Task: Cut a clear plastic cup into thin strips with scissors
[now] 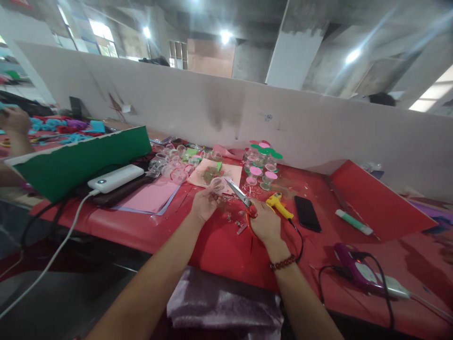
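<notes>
My left hand [205, 203] is closed on a small clear plastic cup [217, 185], held above the near edge of a pale pink sheet [231, 172]. In my right hand [264, 222] are red-handled scissors [241, 194], their blades pointing toward the cup's rim. Whether the blades touch the plastic I cannot tell. Clear scraps [242, 230] lie on the red tabletop beneath my hands. A yellow glue gun [279, 205] rests just right of the scissors. Behind it stand several clear cups topped with pink, green and red paper discs [271, 175].
Left are a heap of clear cups [170, 160], pink paper [146, 196], a white power bank [116, 178] and a green board [88, 158]. Right lie a black phone [307, 213], a glue stick [354, 222], a red board [375, 198] and a purple power strip [364, 271]. Another person's hand [16, 120] shows far left.
</notes>
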Demonstrator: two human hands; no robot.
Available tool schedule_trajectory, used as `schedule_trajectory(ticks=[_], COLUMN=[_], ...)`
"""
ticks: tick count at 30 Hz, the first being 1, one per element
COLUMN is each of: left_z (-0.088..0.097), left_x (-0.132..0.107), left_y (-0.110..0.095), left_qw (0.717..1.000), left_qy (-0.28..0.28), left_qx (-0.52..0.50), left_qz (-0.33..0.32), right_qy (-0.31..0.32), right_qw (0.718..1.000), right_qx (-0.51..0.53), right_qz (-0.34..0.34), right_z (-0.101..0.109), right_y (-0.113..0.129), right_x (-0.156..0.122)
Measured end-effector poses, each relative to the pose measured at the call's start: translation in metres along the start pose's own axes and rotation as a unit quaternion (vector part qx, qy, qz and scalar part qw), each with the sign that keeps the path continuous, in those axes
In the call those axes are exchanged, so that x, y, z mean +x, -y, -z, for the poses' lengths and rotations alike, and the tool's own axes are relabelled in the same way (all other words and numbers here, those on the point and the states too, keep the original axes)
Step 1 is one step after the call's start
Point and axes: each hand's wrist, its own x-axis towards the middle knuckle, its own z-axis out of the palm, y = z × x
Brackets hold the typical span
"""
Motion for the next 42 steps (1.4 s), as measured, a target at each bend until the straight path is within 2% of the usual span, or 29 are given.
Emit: schedule_trajectory(ticks=[8, 15, 18, 24, 30, 42], left_z=[-0.0012, 0.0016, 0.0033, 0.0072, 0.0050, 0.0085], left_x=[-0.0007, 0.0005, 0.0015, 0.0014, 0.0009, 0.0048], left_y=[-0.0020, -0.0006, -0.0003, -0.0005, 0.0001, 0.0007], left_qw=[0.999, 0.999, 0.999, 1.000, 1.000, 1.000], left_qy=[-0.037, -0.026, -0.021, 0.029, 0.010, -0.013], left_qx=[-0.026, -0.025, -0.017, 0.007, 0.009, 0.003], left_qz=[-0.001, -0.017, -0.020, -0.009, -0.010, -0.013], right_qy=[0.017, -0.015, -0.008, 0.012, -0.005, 0.014], right_qw=[1.000, 1.000, 1.000, 1.000, 1.000, 0.999], right_qx=[-0.012, 0.002, -0.001, -0.024, -0.013, -0.012], right_qz=[-0.005, -0.011, -0.003, 0.012, 0.028, 0.028], right_z=[-0.0011, -0.0036, -0.0038, -0.0046, -0.0042, 0.0010], right_y=[0.0011, -0.0006, 0.0004, 0.0014, 0.0015, 0.0041], right_x=[-0.0006, -0.0013, -0.0015, -0.0017, -0.0021, -0.0034])
